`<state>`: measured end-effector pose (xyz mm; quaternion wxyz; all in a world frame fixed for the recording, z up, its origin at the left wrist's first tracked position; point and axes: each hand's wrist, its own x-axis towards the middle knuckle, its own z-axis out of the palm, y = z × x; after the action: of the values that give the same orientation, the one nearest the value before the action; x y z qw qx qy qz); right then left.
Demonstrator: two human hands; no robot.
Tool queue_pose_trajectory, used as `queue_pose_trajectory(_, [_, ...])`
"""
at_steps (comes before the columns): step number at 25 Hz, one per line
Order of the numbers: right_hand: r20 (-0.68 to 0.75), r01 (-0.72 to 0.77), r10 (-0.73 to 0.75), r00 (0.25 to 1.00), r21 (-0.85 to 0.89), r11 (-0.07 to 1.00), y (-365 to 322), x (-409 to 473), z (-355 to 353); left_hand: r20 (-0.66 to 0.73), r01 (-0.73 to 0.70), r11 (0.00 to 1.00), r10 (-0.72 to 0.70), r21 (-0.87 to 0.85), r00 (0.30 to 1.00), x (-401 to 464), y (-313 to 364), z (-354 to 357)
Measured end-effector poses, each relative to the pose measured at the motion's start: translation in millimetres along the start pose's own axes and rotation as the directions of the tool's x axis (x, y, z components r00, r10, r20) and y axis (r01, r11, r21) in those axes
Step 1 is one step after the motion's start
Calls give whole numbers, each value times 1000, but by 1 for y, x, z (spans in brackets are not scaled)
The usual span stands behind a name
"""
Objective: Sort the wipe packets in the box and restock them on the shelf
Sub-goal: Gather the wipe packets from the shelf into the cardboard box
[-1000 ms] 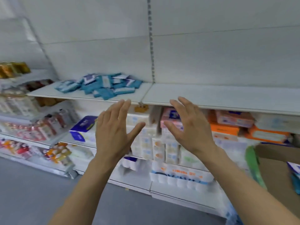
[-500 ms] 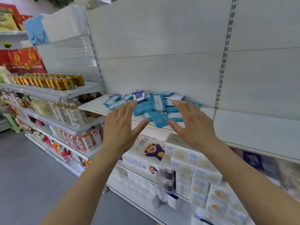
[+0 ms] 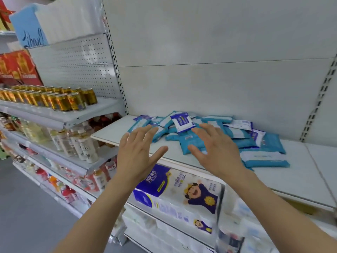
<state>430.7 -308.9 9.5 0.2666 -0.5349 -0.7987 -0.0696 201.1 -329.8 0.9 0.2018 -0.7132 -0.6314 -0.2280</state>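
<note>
Wipe packets: a loose, unsorted heap of teal-and-white flat packs lying on the white shelf, against the back panel; some overlap, some are face down.
Top packet: white with a dark blue label, resting tilted on the heap near its middle.
Largest packets: at the right end of the heap, lying flat near the shelf's front edge.
Left hand: raised before the shelf's front edge, fingers straight and spread, thumb out, holding nothing; fingertips near the left end of the heap, contact not clear.
Right hand: fingers spread and relaxed above the middle of the heap, holding nothing; whether the fingertips touch a packet I cannot tell.
Tissue rolls: wrapped packs with a cartoon figure, on the shelf below the wipes.
Gold cans: in rows on the neighbouring shelf to the left.
Bottled drinks: standing upright below the cans.
Floor: grey, at lower left.
</note>
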Motion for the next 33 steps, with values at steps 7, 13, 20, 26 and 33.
queue_pose_trajectory(7, [37,-228,229,973,-31,973,-75,80,80,71,-88,991,95,-98,993,64,-152,52])
queue_pose_trajectory(13, [128,-344,358,925,-120,931,-88,135,132,237,-51,961,119,-271,964,108,-208,115])
queue_pose_trajectory(20, [108,-639,699,707,-327,696,-41,201,172,486,45,935,142,-353,862,174,-239,197])
queue_pose_trajectory(26, [156,-668,754,638,-373,644,-39,254,204,646,-132,954,281,-270,710,233,-243,255])
queue_pose_trajectory(33, [233,-586,787,571,-556,589,-56,286,219,615,-276,874,479,-399,627,297,-249,288])
